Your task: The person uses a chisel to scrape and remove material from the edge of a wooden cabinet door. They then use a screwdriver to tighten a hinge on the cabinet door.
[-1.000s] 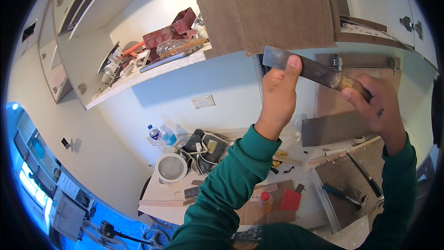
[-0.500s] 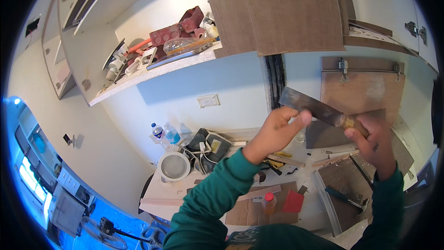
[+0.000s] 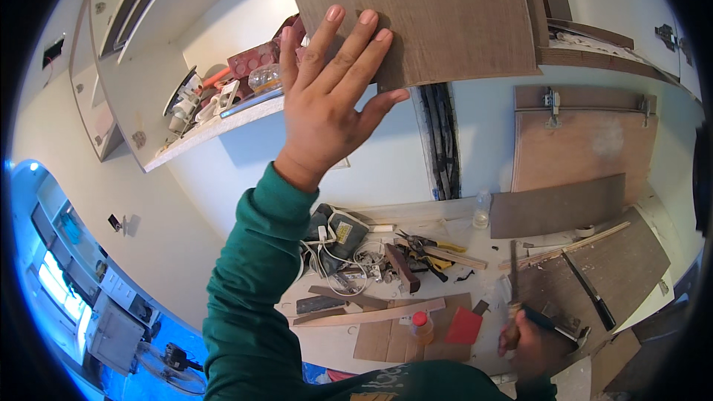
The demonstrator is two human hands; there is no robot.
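Note:
My left hand (image 3: pixel 327 104) is raised with its fingers spread, before the lower left edge of the brown cabinet door (image 3: pixel 438 22). Whether the fingertips touch the door I cannot tell. Low at the right, my right hand (image 3: pixel 526 345) is closed round the wooden handle of a wide chisel (image 3: pixel 514 282), its blade upright and seen edge-on. Close beside that hand lies a hammer (image 3: pixel 549 321) with a dark teal handle, partly hidden by the fingers. The open shelf (image 3: pixel 245 115) left of the door holds dark red boxes (image 3: pixel 249 62) and a clear plastic bottle (image 3: pixel 265 78).
On the worktop lie pliers (image 3: pixel 438 245), wood strips (image 3: pixel 379 310), a red-capped bottle (image 3: pixel 422 327), a red card (image 3: pixel 464 324) and a grey device with white cable (image 3: pixel 345 234). A hinged panel (image 3: pixel 583 145) leans at the back right. A fan (image 3: pixel 174 364) stands lower left.
The left hand has left the chisel blade and risen up and left to the cabinet door. My right hand has lowered the chisel toward the worktop by the hammer, turning its blade upright.

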